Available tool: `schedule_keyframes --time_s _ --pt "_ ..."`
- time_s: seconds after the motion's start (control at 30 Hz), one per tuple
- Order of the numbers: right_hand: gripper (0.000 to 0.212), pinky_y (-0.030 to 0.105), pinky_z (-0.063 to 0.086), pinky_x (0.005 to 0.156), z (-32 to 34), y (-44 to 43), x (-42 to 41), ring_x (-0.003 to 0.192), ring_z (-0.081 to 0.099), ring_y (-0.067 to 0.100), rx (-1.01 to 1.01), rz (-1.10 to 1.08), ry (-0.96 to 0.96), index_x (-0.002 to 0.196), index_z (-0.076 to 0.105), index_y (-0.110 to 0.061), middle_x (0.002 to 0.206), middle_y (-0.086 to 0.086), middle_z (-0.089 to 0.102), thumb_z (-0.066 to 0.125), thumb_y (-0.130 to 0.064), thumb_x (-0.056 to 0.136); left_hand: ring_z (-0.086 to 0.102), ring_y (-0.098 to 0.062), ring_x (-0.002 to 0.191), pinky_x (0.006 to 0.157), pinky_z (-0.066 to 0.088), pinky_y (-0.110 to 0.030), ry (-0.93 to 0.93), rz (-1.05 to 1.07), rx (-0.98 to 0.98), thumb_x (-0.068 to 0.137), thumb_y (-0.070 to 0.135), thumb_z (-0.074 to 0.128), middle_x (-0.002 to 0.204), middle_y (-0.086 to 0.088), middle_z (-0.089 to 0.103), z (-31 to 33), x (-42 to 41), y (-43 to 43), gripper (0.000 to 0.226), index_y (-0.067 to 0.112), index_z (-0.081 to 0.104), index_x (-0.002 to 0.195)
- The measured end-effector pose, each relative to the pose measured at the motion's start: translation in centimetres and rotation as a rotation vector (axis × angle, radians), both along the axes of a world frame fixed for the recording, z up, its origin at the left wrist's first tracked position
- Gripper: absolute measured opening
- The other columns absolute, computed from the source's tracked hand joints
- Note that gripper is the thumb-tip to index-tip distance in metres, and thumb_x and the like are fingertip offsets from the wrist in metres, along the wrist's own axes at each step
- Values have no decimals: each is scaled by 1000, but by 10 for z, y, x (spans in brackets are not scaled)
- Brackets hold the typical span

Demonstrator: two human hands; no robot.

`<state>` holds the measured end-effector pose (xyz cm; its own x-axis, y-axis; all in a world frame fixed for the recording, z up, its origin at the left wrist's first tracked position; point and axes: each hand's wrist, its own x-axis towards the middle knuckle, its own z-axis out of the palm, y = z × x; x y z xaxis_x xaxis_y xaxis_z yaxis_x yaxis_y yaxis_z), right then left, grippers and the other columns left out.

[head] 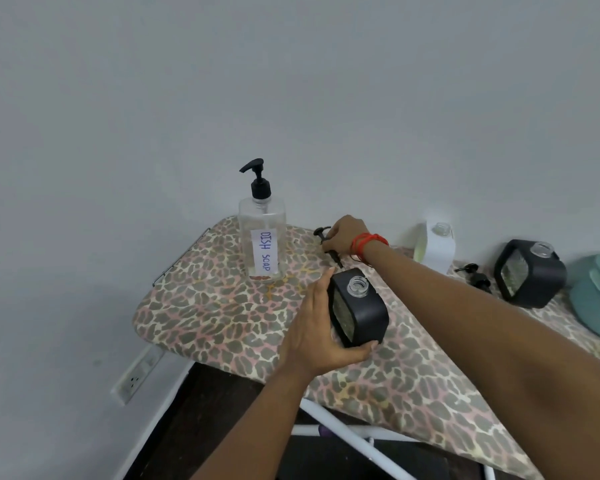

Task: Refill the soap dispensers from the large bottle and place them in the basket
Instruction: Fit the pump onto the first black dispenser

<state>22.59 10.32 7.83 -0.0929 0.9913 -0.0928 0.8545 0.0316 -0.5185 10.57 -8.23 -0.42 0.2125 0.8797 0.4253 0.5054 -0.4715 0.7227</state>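
So the wall outlet (137,374) is sitting low down, way left of the clear "DISH SOAP" pump bottle (262,244), which is standing upright on the leopard-print ironing board (205,306). Just right of and in front of that bottle, the left hand (321,327) is wrapping around a black square dispenser (359,310), thumb over its top edge and fingers under it, and its glass neck is showing uncapped. Right beside the bottle, a bit further back, the right hand (345,237) is pinching a black pump top (321,233); can't tell if its tube is touching the board. Further right of the bottle, a white large bottle (435,245) is standing open against the wall, then a loose pump (475,277) is lying next to a second black dispenser (529,273), and the teal basket (596,299) is sitting furthest out.
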Motion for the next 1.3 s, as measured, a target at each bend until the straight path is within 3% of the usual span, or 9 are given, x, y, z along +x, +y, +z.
schedule_keyframes --time_s 0.1,0.23,0.37,0.67,0.8,0.9,1.0,1.2,1.3 --pt "23 26 58 70 37 -18 19 76 68 16 125 -41 203 91 79 -10 86 6 76 84 -25 74 44 -15 142 108 50 -44 -10 6 -26 68 67 85 153 5 37 -2 0 0 125 19 18 162" --pt "44 41 58 89 82 -66 44 88 74 20 316 -38 487 104 75 -16 96 2 76 85 -36 65 45 -13 141 107 50 -43 -16 4 -52 67 67 85 152 6 38 -2 -1 -2 124 20 19 161" --pt "17 41 58 91 111 -122 55 83 75 14 429 37 614 92 75 -28 94 -4 77 82 -20 78 46 -13 138 107 50 -44 0 8 -64 67 71 84 150 7 38 3 -1 -3 124 22 19 160" --pt "23 36 60 85 84 -171 50 85 73 10 409 66 539 100 74 -25 95 -8 76 82 -18 79 52 -10 132 104 53 -43 -62 -10 -144 61 61 94 144 16 43 16 -1 -11 118 40 22 153" --pt "28 36 59 87 54 -181 49 89 71 9 338 88 462 105 72 -22 99 -6 75 83 -19 79 55 -11 131 103 54 -45 -96 13 -185 56 59 97 144 15 48 16 1 -10 125 38 23 153" --pt "25 25 55 84 46 -194 52 88 67 -1 329 98 469 101 72 -26 97 -14 72 83 -20 79 56 -11 130 102 54 -44 -129 11 -158 56 57 98 143 15 50 25 4 -15 121 39 28 152" --pt "26 23 53 77 59 -202 59 83 65 3 373 48 519 100 76 -24 92 -11 73 86 -28 76 58 -9 125 99 55 -42 -183 5 -84 59 47 99 137 16 53 52 9 -25 104 44 36 143" --pt "26 23 51 66 122 -241 64 64 55 4 532 21 618 90 72 -21 89 -5 74 89 -27 72 52 -14 135 104 54 -43 -301 -38 47 56 49 97 145 12 47 117 22 -47 114 31 37 151" --pt "36 20 49 64 160 -263 65 65 55 5 632 -94 619 83 64 -24 79 -9 68 93 -33 64 51 -4 131 102 53 -32 -310 -82 111 55 53 95 139 16 46 155 36 -60 114 32 37 151"
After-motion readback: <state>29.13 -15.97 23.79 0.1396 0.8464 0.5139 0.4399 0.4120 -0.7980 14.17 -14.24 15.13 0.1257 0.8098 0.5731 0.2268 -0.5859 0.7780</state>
